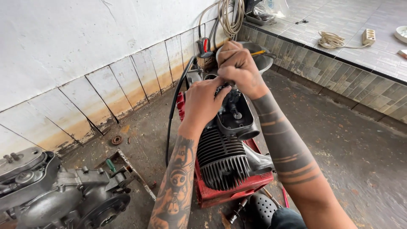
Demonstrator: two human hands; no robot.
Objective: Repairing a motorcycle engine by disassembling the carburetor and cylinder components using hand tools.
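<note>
From the head view we see our left hand (203, 101) curled loosely over the top of a dark finned engine cylinder (222, 159), fingers resting on its black head cover (235, 114). Our right hand (239, 63) is closed in a fist just above; what it grips we cannot tell. The cylinder lies on a red tray (237, 188) on the concrete floor (339, 148). A grey engine block (59, 195) sits at the floor's near-left corner, by the tiled wall (106, 89).
</note>
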